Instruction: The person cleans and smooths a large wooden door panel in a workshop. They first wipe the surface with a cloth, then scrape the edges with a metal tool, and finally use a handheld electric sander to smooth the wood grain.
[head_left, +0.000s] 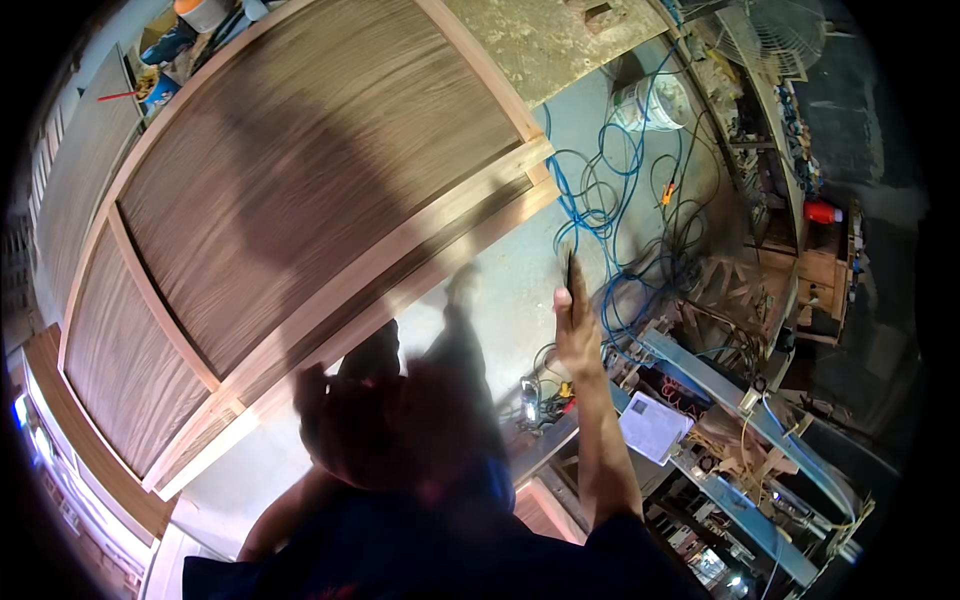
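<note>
- The right hand [577, 325] is raised over the concrete floor [500, 270], its grip pinched around a thin dark tool [570, 272] that stands upright above the fingers; what kind of tool it is cannot be told.
- The left hand [320, 400] is blurred, low beside the near edge of the large wooden door panel [300, 190]; its grip cannot be told.
- The panel lies flat, pale frame around dark veneer, well apart from the tool.
- Judgement: steady the panel first, bring the tool in squarely along the frame rail [420, 240].
- Blue hoses [610, 200] tangle on the floor near the feet; a trip risk.
</note>
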